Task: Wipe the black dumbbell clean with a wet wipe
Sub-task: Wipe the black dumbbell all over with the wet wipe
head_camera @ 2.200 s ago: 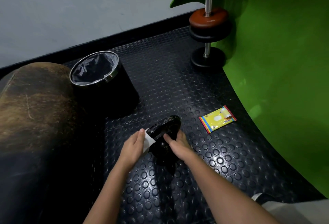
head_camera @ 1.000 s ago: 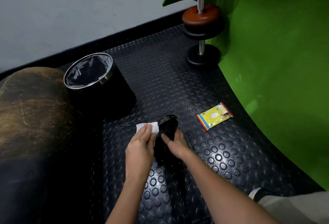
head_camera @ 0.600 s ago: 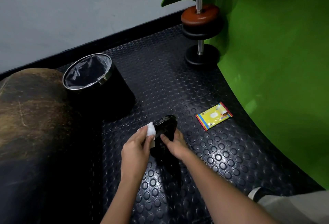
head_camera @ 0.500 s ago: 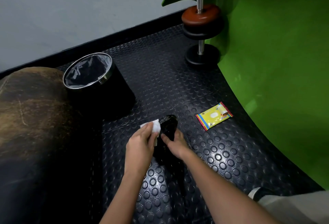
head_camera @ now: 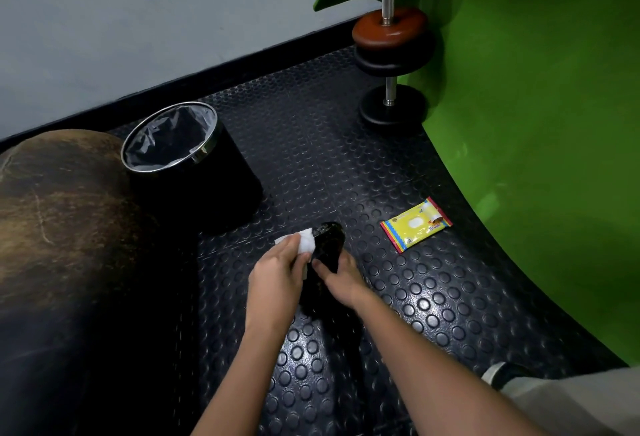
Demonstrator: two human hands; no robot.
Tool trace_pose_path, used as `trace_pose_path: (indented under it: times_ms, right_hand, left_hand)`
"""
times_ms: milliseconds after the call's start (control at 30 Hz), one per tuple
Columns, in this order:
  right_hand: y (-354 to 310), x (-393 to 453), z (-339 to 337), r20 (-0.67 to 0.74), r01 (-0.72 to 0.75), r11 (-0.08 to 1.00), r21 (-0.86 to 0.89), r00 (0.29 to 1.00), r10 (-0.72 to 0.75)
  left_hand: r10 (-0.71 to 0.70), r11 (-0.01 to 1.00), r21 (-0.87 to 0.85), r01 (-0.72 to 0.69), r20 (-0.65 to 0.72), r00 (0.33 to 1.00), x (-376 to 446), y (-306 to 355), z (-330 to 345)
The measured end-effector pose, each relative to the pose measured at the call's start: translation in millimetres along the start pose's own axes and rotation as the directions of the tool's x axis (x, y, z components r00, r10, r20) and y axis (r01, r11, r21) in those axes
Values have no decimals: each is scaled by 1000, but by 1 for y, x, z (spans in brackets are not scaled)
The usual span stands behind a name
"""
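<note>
The black dumbbell stands on end on the studded rubber floor, its glossy top head showing between my hands. My left hand holds a white wet wipe against the left side of that head. My right hand grips the dumbbell from the right, thumb across its near side. The dumbbell's lower part is hidden in shadow behind my hands.
A black bin with a clear liner stands to the left rear. A yellow wet-wipe packet lies on the floor to the right. A bigger dumbbell stands upright against the green wall. A worn brown padded shape fills the left.
My left hand has kept rubbing the wipe up and down over the left side of the dumbbell's top head. My right hand has stayed gripping the dumbbell in place.
</note>
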State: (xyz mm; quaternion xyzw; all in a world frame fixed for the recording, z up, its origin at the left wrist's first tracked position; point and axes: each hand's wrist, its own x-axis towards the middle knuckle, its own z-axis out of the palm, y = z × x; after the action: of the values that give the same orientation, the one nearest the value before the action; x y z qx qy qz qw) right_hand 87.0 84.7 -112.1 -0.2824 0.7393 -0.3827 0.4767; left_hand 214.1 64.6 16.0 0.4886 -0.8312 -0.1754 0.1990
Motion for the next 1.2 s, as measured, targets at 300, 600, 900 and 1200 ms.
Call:
trace_pose_path:
  times_ms: [300,600,900,1200]
  right_hand:
    - [-2,-2,0,5,8,1000,-4,1000,-8]
    - [1,1,1,-6,-11,1000,-8,1000,11]
    - [0,0,1,-3,-4,1000,-29,1000,4]
    - [-1,0,1,9,-8,1000,-3,1000,8]
  left_hand:
    - [-15,998,-62,17,26,1000,-6,-21,-17]
    - [21,1000,-20,-19,95,995,5,-1,-8]
    - [21,999,45,-22,37,999,0,-2,-15]
    - [55,998,32,-60,129,990,10,-1,-19]
